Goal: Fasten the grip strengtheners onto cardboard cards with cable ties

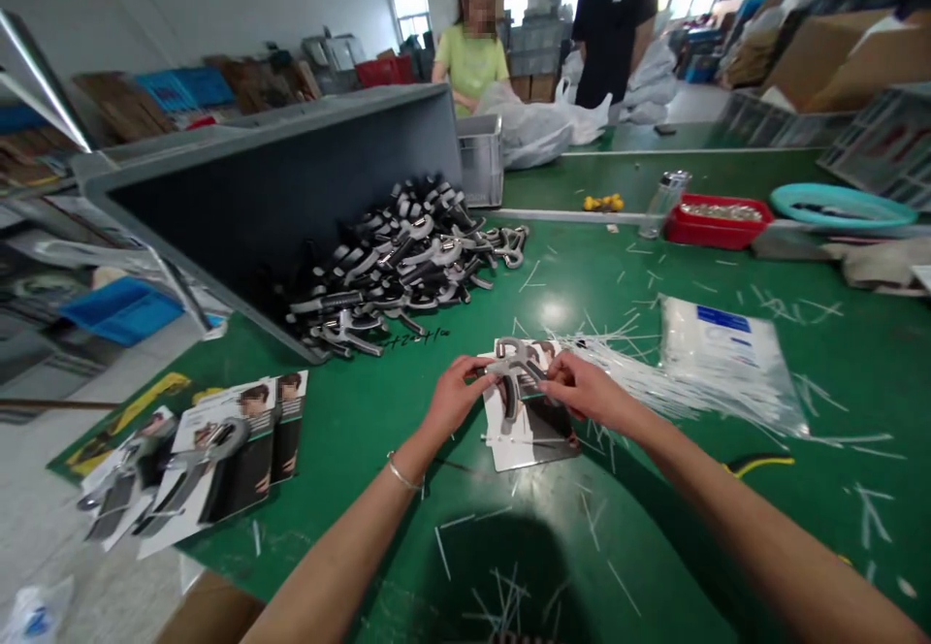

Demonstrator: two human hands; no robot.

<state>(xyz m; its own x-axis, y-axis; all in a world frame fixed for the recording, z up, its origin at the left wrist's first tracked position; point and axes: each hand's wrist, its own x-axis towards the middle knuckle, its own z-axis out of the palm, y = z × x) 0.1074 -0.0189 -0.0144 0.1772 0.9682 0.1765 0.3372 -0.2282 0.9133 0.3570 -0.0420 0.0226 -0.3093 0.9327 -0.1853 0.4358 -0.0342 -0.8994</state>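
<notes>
A grey and black hand grip exerciser (511, 382) lies over a printed card (534, 435) on the green table, in front of me. My left hand (463, 390) pinches the exerciser's left side near its top. My right hand (578, 384) has its fingers closed at the exerciser's right handle and the card's right edge; whether it holds a thin tie as well is too small to tell. White plastic ties (632, 372) are spread just right of my right hand, beside a clear bag of ties (727, 358).
A tipped grey bin (291, 149) spills piled exercisers (414, 256) at the left. Carded exercisers (210, 460) lie at the front left. Behind stand a red tray (717, 232), a glass jar (663, 206) and a teal ring-shaped lid (844, 206). Yellow-handled pliers (760, 465) lie right. Two people stand across the table.
</notes>
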